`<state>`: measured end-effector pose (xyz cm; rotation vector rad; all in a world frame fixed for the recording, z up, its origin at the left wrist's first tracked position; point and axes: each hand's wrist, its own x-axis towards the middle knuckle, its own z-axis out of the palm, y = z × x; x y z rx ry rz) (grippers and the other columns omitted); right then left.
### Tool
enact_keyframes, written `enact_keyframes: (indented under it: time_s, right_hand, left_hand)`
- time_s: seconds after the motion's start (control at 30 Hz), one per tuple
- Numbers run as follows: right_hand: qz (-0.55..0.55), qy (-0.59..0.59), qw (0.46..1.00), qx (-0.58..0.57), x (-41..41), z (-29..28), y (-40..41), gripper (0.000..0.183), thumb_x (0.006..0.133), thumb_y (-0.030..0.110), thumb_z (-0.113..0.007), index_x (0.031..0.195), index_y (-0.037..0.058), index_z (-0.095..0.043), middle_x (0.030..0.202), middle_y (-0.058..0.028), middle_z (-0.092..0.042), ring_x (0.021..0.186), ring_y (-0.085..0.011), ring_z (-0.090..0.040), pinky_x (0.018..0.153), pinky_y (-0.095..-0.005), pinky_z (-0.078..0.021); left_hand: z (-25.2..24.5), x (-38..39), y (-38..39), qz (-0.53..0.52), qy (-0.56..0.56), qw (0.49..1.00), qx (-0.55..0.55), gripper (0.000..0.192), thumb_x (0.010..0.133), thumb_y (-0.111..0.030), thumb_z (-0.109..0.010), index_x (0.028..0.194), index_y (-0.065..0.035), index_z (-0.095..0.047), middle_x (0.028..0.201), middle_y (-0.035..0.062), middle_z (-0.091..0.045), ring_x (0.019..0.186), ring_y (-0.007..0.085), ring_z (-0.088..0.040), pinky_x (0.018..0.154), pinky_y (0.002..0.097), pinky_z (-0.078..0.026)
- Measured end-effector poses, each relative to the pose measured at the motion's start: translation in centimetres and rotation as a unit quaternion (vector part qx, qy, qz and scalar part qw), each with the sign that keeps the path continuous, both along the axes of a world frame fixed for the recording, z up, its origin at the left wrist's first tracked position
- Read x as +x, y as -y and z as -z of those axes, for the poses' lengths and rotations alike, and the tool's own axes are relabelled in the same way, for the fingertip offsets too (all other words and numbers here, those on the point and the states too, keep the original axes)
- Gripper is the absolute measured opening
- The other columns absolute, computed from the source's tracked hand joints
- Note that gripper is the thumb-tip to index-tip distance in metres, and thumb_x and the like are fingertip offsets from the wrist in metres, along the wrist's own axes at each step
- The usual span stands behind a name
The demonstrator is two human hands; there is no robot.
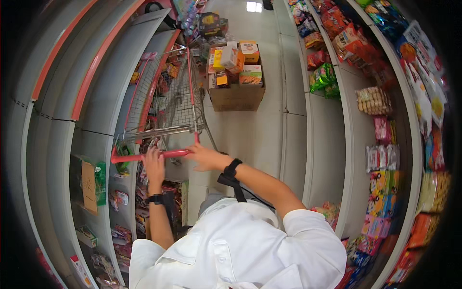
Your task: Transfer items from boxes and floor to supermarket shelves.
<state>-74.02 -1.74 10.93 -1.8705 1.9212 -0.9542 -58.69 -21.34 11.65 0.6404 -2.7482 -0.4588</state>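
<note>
A wire shopping cart (177,94) with a red handle bar (133,158) stands ahead of me, close along the left shelves. My left hand (154,164) lies over the middle of the bar, slightly blurred, and its grip is hard to make out. At the bar's right end, my right hand (204,157) rests on the red corner; some of its fingers are spread, and whether it grips is unclear. Both wrists wear black bands. The cart's wire basket shows no goods plainly inside; the packets seen through its mesh appear to lie on a low shelf.
An open cardboard box (236,99) filled with smaller product boxes stands on the aisle floor beyond the cart, at its right. Dark boxes (211,25) lie farther back. Shelves (326,144) with bagged snacks line the right side. Left shelves hold a green carton (101,182) and small packets.
</note>
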Motion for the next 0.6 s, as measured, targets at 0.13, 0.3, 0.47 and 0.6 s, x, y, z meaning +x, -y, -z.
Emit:
enact_keyframes:
  time_s: [0.13, 0.3, 0.47, 0.6]
  right_hand:
    - [-0.119, 0.086, 0.986, -0.077, -0.7, 0.1, 2.5, 0.05, 0.068, 0.02, -0.068, 0.112, 0.0068, -0.05, 0.126, -0.0181, -0.038, 0.117, -0.0353, -0.034, 0.099, -0.0414, -0.0312]
    - [-0.157, 0.266, 0.949, 0.063, -5.6, -0.6, 1.4, 0.041, 0.076, 0.021, -0.061, 0.112, 0.0052, -0.05, 0.119, -0.0161, -0.046, 0.112, -0.0325, -0.042, 0.096, -0.0387, -0.0338]
    - [-0.023, 0.268, 0.958, 0.099, -13.1, 2.5, -1.7, 0.04, 0.08, 0.026, -0.057, 0.112, 0.0038, -0.052, 0.108, -0.0159, -0.055, 0.102, -0.0289, -0.052, 0.087, -0.0366, -0.0415]
    - [0.034, 0.267, 0.956, 0.118, -18.7, 5.1, -2.9, 0.038, 0.079, 0.027, -0.057, 0.109, 0.0035, -0.055, 0.109, -0.0149, -0.056, 0.102, -0.0297, -0.052, 0.089, -0.0368, -0.0404]
  left_hand:
    - [3.4, -4.4, -4.2, -0.129, -0.014, 0.988, -0.081, 0.027, 0.088, -0.026, -0.042, 0.106, -0.0115, -0.056, 0.125, 0.0085, -0.044, 0.124, 0.031, -0.03, 0.102, 0.0538, -0.013]
    - [5.6, -5.1, -1.1, -0.22, -0.108, 0.969, -0.043, 0.023, 0.077, -0.018, -0.049, 0.097, -0.0134, -0.061, 0.126, 0.0083, -0.044, 0.125, 0.0331, -0.029, 0.1, 0.0601, -0.009]
    - [5.2, -6.0, -2.5, -0.229, -0.081, 0.969, -0.037, 0.025, 0.071, -0.012, -0.047, 0.091, -0.0126, -0.061, 0.126, 0.0076, -0.044, 0.125, 0.0329, -0.028, 0.101, 0.0593, -0.006]
    - [3.8, -6.5, -3.4, -0.239, -0.094, 0.966, -0.027, 0.022, 0.07, -0.009, -0.045, 0.086, -0.0114, -0.06, 0.126, 0.0068, -0.044, 0.125, 0.0319, -0.027, 0.103, 0.0564, -0.005]
